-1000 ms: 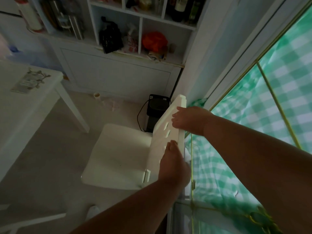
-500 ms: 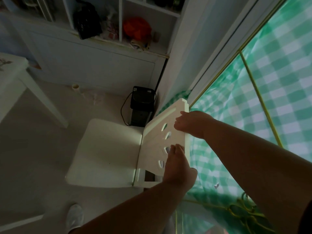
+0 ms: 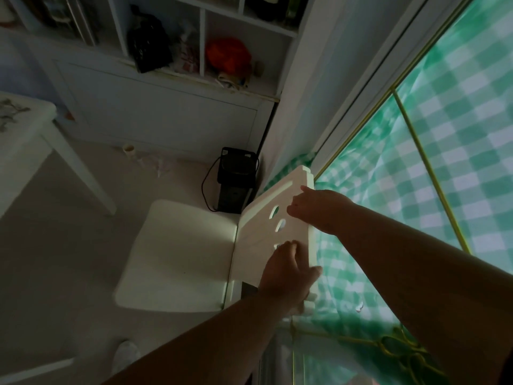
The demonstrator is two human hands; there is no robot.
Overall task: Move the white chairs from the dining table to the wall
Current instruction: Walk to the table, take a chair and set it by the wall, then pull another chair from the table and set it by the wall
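— Dim room, pale smooth floor (image 3: pixel 55 245); where do we have our hands?

— Both on the backrest of the white chair (image 3: pixel 177 254). Our left hand (image 3: pixel 288 276) is wrapped over the near end of the backrest's top edge, fingers on the front face, thumb behind. Our right hand (image 3: pixel 319 209) clasps the far end the same way, fingers curled onto the front.

— What is the chair like under them?

— Hard, smooth, painted white. The backrest is a flat panel with a row of round holes between our two hands, and the seat is a plain rounded slab spreading out to the left of our left hand.

— And behind our hands?

— Just to their right hangs a green-and-white checked curtain (image 3: pixel 458 134) behind glass with thin brass-coloured bars (image 3: pixel 422 162). The chair's back stands just beside it, and we cannot tell whether they touch.

— Farther out?

— Beyond our right hand, a black boxy appliance (image 3: pixel 236 179) with a looping cable sits on the floor against a white wall (image 3: pixel 305 79). Past it stands a white shelf unit (image 3: pixel 166 112) holding a black bag (image 3: pixel 150 40) and something orange (image 3: pixel 227 54). Far left of our left hand is the corner and leg of a white table (image 3: pixel 25 140). No writing is readable.
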